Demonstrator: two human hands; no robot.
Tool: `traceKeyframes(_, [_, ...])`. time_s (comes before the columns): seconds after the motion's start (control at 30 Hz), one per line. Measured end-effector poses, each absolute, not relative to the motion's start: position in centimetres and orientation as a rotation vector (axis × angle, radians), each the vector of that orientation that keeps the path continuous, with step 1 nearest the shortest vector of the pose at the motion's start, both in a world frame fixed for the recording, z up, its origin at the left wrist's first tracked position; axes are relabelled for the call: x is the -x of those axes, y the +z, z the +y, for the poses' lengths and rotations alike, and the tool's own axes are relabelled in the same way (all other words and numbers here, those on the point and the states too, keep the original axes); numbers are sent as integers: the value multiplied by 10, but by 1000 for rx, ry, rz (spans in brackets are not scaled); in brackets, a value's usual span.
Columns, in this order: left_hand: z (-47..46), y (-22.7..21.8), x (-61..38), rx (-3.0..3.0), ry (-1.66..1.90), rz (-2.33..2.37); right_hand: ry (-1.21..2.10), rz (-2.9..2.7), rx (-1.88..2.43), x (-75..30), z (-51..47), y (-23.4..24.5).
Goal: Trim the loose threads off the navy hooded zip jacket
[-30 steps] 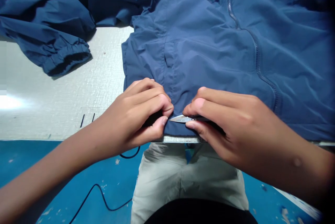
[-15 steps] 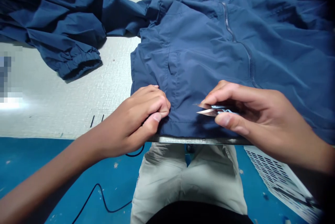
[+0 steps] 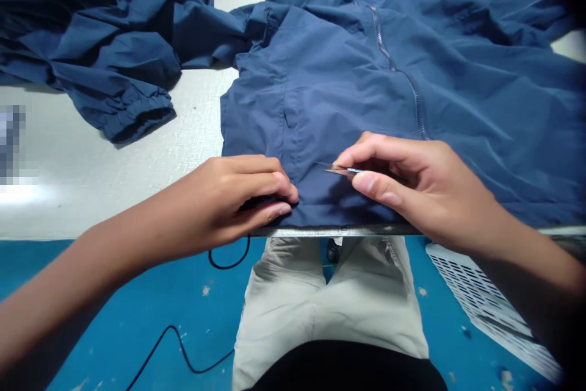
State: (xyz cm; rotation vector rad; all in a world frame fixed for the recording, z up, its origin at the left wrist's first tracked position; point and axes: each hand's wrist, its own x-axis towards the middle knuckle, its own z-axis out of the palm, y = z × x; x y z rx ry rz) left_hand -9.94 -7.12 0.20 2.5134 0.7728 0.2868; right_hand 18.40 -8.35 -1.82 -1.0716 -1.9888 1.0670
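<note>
A navy zip jacket (image 3: 339,98) lies spread out in front of me, its hem along the table's near edge. At the hem's left part, my left hand (image 3: 251,196) rests on the cloth, thumb and fingers closed on the fabric. My right hand (image 3: 403,177) grips a pair of thread snips (image 3: 341,171) above the lower front panel. The snips' pointed blades face left toward my left hand and sit close together. Most of their body is hidden inside my fingers. The jacket's zipper (image 3: 407,83) runs down to the right of the snips.
Another crumpled navy garment (image 3: 114,43) covers the table's far left, its elastic cuff facing me. The pale table (image 3: 192,129) ends just before my legs. A white perforated basket (image 3: 485,305) stands on the blue floor at right. A black cable (image 3: 183,348) trails at lower left.
The snips have moved left toward my left hand, and their blades have come closer together. My left thumb and fingers have shifted on the hem. The whole view has shifted slightly.
</note>
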Motion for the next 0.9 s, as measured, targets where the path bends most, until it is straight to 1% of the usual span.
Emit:
traceKeyframes(0.27, [-65, -4, 89, -2835, 149, 696, 1102, -1971, 1032, -184, -84, -20])
traceKeyframes(0.53, [-74, -2, 77, -3174, 14, 749, 1117, -1969, 1011, -184, -84, -19])
traceKeyframes(0.63, [-73, -8, 77, -3128, 115, 740, 1035, -2011, 1016, -183, -85, -18])
traceKeyframes(0.77, [-70, -18, 78, -2951, 330, 766, 806, -2085, 1035, -181, -89, -19])
traceKeyframes(0.9, [-70, -22, 80, -2787, 345, 827, 692, -2177, 1020, -179, -91, -21])
